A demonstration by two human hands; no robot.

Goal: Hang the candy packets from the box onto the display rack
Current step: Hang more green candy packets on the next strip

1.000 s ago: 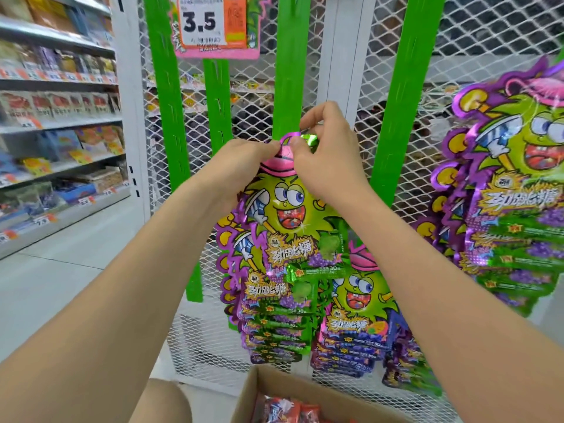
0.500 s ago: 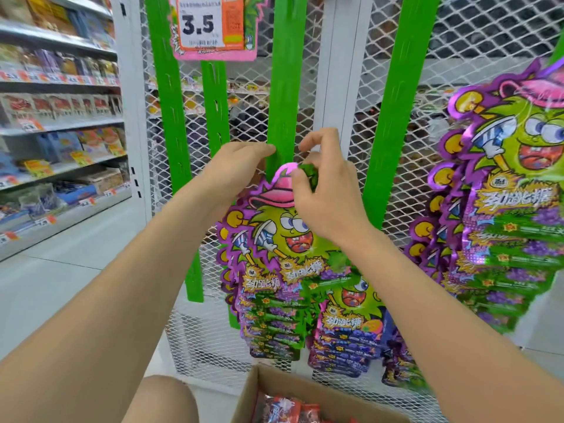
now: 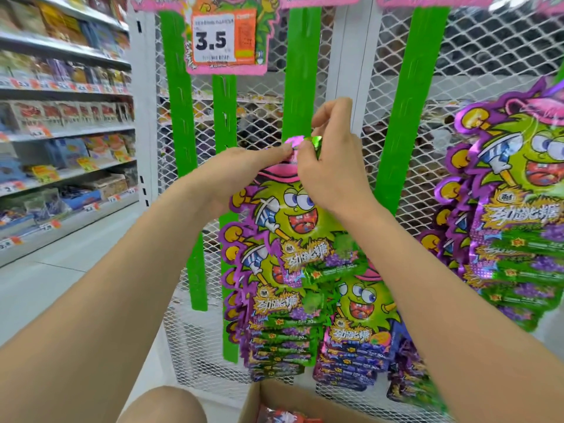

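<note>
Head view: white mesh display rack (image 3: 396,71) fills 12 o'clock, with green hanging strips on it; centre strip (image 3: 297,71) is bare above the hands. Cardboard box (image 3: 274,395) at 6 o'clock, red packets inside. Hung packets are stacked at 5 o'clock (image 3: 274,315) and 3 o'clock (image 3: 518,224). Candy packet (image 3: 293,221) at frame centre, top tab against the centre strip. Left hand (image 3: 241,172) pinches the tab from its 9 o'clock side, right hand (image 3: 332,166) from its 3 o'clock side, spare fingers loosely curled. Step looks like hooking the tab onto a strip clip; can't tell if it's seated. Next move likely needs the tab hole lined up, then press and release. Room: strip open toward 12, price card (image 3: 224,41) at 11 well clear, neighbours crowd below
</note>
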